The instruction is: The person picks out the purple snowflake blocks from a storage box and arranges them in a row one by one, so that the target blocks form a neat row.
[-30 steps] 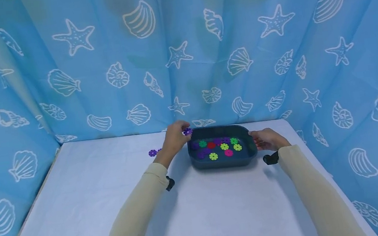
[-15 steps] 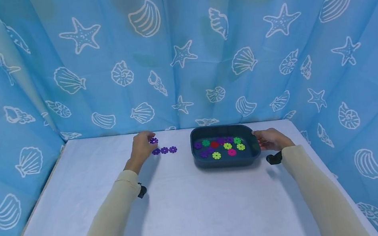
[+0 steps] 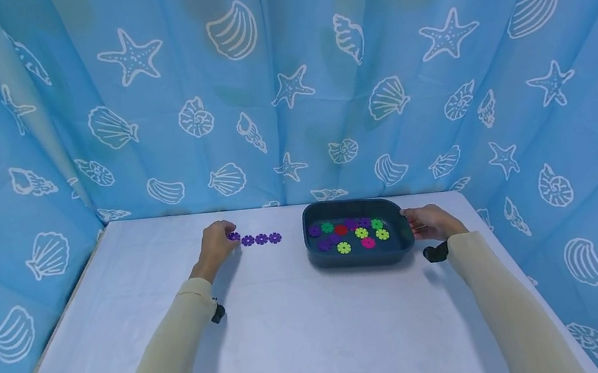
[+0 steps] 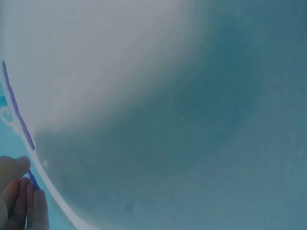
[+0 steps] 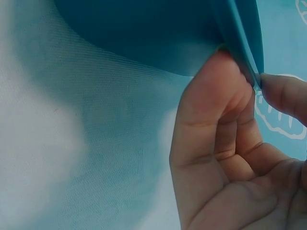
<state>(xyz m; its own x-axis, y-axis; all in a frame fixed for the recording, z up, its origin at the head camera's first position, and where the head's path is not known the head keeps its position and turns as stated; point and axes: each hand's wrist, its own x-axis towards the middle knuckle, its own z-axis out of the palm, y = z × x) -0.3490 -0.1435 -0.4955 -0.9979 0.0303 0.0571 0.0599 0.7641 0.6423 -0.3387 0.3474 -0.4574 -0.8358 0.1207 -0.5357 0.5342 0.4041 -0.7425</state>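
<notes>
Rectangular bin (image 3: 359, 258), long axis running left-right, sitting left of right hand (image 3: 430, 223) gripping it. Three purple flower discs (image 3: 262, 239) lying rightward of left hand (image 3: 215, 249), row running left-right; left hand pinching fourth purple disc (image 3: 234, 236). In bin: three yellow discs (image 3: 361, 232), two green discs (image 3: 377, 224), one red disc (image 3: 341, 229), one pink disc (image 3: 368, 243); purple ones (image 3: 324, 246) overlapping, uncountable.

A white-covered table (image 3: 342, 333) carries a dark basin (image 3: 357, 257) and, to its left, three purple discs (image 3: 261, 239) in a row.

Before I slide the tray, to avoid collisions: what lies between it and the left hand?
In the head view, three purple discs in a row, then bare tabletop up to the tray.
</notes>
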